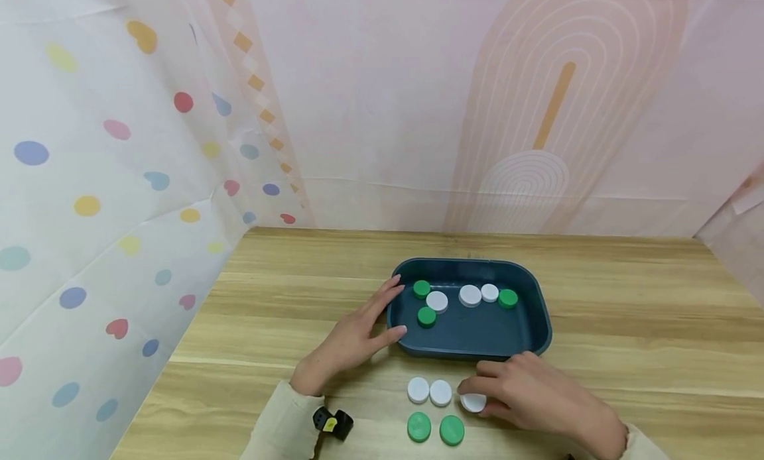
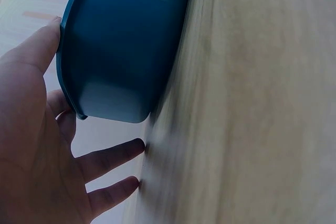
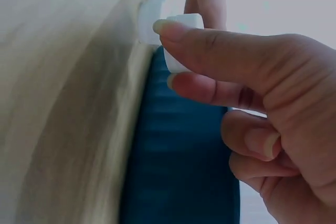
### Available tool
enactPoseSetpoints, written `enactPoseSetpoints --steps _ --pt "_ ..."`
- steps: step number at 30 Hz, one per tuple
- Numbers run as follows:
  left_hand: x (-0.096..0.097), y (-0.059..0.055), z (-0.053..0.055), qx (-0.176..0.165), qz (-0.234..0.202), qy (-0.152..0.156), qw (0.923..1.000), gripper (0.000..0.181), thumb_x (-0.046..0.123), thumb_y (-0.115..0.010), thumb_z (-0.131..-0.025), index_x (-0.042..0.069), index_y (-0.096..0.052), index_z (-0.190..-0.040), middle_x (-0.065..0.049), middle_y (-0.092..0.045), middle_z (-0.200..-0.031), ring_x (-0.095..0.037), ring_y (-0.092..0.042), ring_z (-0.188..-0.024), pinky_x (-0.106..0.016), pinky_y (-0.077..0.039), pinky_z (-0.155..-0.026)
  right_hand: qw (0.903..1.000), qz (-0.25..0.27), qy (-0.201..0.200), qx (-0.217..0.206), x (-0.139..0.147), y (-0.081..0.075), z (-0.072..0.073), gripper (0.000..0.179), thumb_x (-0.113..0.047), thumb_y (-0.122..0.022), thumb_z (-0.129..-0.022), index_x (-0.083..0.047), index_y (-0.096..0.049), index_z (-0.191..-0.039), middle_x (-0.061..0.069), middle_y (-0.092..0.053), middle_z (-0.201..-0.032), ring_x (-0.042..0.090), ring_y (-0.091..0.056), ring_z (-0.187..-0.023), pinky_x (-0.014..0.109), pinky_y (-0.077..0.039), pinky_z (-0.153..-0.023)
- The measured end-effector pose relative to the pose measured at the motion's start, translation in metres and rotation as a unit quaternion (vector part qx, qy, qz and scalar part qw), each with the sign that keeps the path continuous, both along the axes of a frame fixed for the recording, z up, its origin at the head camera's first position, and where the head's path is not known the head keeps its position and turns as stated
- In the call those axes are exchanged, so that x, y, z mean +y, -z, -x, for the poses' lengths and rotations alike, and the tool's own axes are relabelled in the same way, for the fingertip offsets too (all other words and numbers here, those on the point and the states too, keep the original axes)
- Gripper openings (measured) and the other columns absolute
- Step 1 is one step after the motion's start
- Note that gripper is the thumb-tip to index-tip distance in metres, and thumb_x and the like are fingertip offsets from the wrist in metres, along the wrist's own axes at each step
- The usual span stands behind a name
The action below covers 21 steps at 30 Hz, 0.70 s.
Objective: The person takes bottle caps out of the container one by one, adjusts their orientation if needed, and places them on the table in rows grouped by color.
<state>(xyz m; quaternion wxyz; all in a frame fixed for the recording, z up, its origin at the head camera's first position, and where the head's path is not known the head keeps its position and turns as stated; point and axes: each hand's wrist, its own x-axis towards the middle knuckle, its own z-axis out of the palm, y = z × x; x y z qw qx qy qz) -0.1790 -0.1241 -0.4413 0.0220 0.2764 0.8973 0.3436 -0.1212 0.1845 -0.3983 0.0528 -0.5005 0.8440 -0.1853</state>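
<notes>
My right hand (image 1: 525, 390) pinches a white bottle cap (image 1: 473, 403) between thumb and fingers, in front of the dark blue tray (image 1: 477, 344). In the right wrist view this white cap (image 3: 184, 56) shows partly behind the thumb. To its left lie two more white caps, one of them the nearer white cap (image 1: 440, 393). Below those are two green caps, including the left green cap (image 1: 419, 427). My left hand (image 1: 352, 337) rests at the tray's left end. Its thumb and a finger touch the rim in the left wrist view, the other fingers spread.
Inside the tray lie three white caps, among them a white cap (image 1: 437, 302), and three green caps, among them a green cap (image 1: 508, 298). The wooden table (image 1: 286, 281) ends at a patterned cloth (image 1: 370, 115) behind and at the left.
</notes>
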Motion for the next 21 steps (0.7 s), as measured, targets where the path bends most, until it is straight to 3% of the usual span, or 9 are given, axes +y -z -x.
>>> enactPoseSetpoints --steps 11,21 --pt "0.0002 -0.0001 -0.0001 0.002 0.002 -0.003 1.0 0.068 0.05 -0.051 -0.096 0.025 -0.024 -0.153 0.018 -0.008 -0.158 -0.019 -0.028 -0.139 -0.049 -0.038 -0.102 0.9954 -0.066 0.065 -0.024 -0.0042 0.0078 -0.0072 0.025 -0.026 -0.066 -0.091 -0.03 -0.066 -0.116 -0.019 -0.055 -0.092 -0.002 -0.047 -0.071 0.022 -0.045 -0.063" --pt "0.0 -0.0004 -0.0001 0.0 0.006 -0.001 1.0 0.067 0.049 -0.051 -0.096 0.027 -0.023 -0.153 0.017 -0.008 -0.158 -0.018 -0.027 -0.14 -0.048 -0.038 -0.102 0.9909 -0.072 0.097 -0.059 -0.0089 0.011 -0.0088 0.027 -0.029 -0.068 -0.09 -0.029 -0.067 -0.117 -0.02 -0.056 -0.094 -0.002 -0.047 -0.074 0.024 -0.046 -0.066"
